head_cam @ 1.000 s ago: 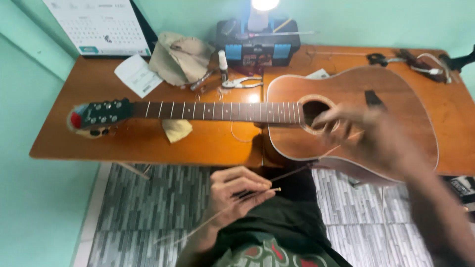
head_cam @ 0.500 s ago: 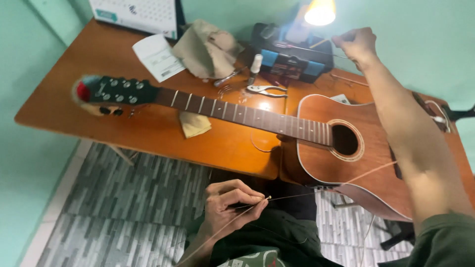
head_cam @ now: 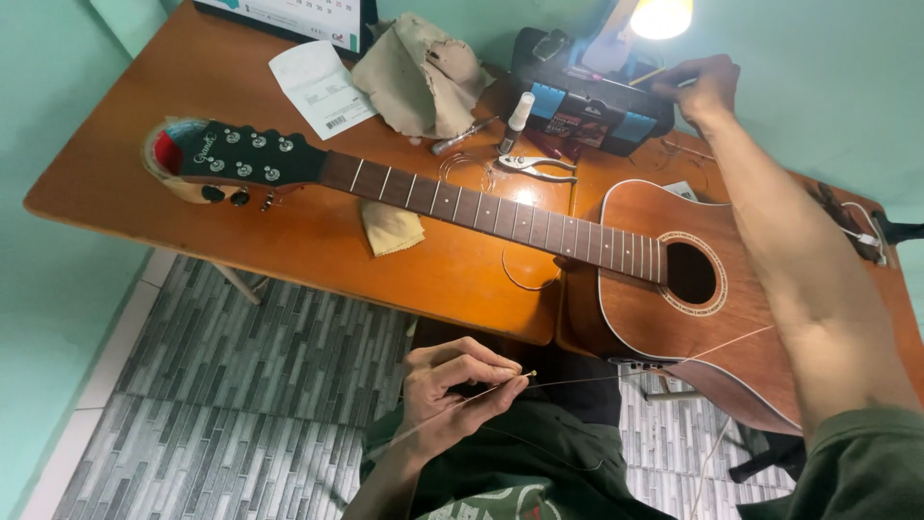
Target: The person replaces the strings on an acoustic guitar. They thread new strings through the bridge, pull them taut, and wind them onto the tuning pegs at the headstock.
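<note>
An acoustic guitar (head_cam: 664,318) lies flat on the wooden table (head_cam: 289,231), neck to the left, black headstock (head_cam: 241,159) resting on a roll of tape. My left hand (head_cam: 457,385) is over my lap, pinching a thin guitar string (head_cam: 616,371) near its brass ball end; the string runs right toward the guitar body. My right hand (head_cam: 698,87) is stretched far across the table, fingers closed at the black and blue tool case (head_cam: 587,101) under the lamp; what it grips is not clear.
Pliers (head_cam: 534,166), a small white bottle (head_cam: 518,117), a crumpled beige cloth (head_cam: 423,72), a paper slip (head_cam: 320,89), a yellow cloth (head_cam: 390,229) and a loose coiled string (head_cam: 525,274) lie on the table. A lit lamp (head_cam: 659,17) stands behind. Grey tiled floor below.
My right arm has swung from the guitar's soundhole out to the tool case at the back. My left hand keeps pinching the string. The view has tilted and moved closer.
</note>
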